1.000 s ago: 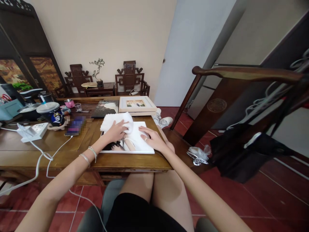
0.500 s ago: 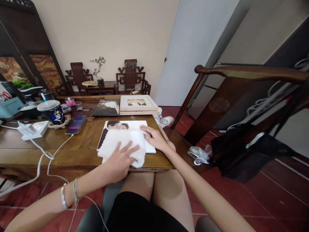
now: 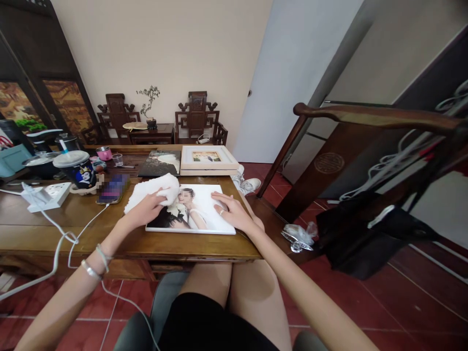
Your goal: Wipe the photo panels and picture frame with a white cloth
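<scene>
A white-edged photo panel (image 3: 208, 209) with a wedding picture of a couple lies flat on the wooden table. Its upper left corner is covered by a fluffy white towel (image 3: 151, 187), which spreads past the panel's left edge. My left hand (image 3: 149, 207) is closed on the towel, with a fold bunched up at the fingertips. On the panel's right side rests my right hand (image 3: 232, 210), fingers stretched out flat, a ring on one of them.
Behind the panel lie a dark picture album (image 3: 161, 163) and a white framed picture box (image 3: 208, 158). To the left are a phone (image 3: 113, 187) on a cable, a lidded cup (image 3: 78, 168) and a power strip (image 3: 51, 195). A wooden chair (image 3: 329, 161) stands at right.
My left hand has carried the towel left and away from me, uncovering the couple in the picture. My right hand stays on the panel's right side.
</scene>
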Demonstrator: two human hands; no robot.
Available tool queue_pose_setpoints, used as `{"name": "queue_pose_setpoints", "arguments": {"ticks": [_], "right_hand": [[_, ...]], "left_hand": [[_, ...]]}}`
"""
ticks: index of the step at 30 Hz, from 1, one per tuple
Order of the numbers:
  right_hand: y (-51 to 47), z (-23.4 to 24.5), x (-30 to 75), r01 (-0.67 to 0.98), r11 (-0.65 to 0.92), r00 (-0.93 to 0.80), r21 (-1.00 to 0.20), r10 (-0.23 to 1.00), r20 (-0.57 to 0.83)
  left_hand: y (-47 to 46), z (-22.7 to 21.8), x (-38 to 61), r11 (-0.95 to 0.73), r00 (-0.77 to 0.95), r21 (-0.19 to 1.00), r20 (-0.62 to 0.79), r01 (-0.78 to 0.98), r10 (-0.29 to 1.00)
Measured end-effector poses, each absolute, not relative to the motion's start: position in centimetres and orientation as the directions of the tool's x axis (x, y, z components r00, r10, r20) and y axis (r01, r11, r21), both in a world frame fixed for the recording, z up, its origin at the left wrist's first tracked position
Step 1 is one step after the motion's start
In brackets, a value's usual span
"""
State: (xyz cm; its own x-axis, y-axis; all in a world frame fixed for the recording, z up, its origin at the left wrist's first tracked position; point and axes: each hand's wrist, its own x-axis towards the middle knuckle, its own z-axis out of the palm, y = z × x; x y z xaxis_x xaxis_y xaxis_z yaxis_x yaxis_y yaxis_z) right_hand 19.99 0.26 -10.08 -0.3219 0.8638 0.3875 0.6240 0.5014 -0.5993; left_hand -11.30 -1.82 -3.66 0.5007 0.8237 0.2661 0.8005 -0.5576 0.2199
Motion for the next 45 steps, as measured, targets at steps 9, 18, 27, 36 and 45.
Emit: {"name": "queue_pose_setpoints", "arguments": {"ticks": [9, 18, 27, 36, 45], "right_hand": [[-4.8, -6.4, 11.1, 0.568, 0.778, -0.722, -0.269, 0.628, 0.29], [-5.2, -7.8, 6.4, 0.652, 0.752, -0.733, 0.096, 0.593, 0.332], [-4.8, -7.9, 6.6, 0.516, 0.814, -0.826, 0.266, 0.392, 0.404], [-4.6, -6.9, 8.1, 0.43, 0.799, -0.892, 0.42, 0.305, 0.333], [-4.9, -5.7, 9.0, 0.49, 0.808, -0.835, 0.328, 0.328, 0.441]], "left_hand": [[-9.7, -2.4, -13.9, -0.385, 0.39, 0.375, 0.066, 0.844, 0.919], [-8.2, 0.3, -15.2, -0.305, 0.234, 0.508, 0.199, 0.806, 0.952], [-6.7, -1.6, -15.9, -0.269, -0.011, 0.657, 0.389, 0.704, 0.921], [-6.1, -2.2, -15.4, -0.282, -0.093, 0.653, 0.478, 0.702, 0.874], [-6.1, -2.5, -15.5, -0.268, -0.084, 0.6, 0.493, 0.753, 0.866]]}}
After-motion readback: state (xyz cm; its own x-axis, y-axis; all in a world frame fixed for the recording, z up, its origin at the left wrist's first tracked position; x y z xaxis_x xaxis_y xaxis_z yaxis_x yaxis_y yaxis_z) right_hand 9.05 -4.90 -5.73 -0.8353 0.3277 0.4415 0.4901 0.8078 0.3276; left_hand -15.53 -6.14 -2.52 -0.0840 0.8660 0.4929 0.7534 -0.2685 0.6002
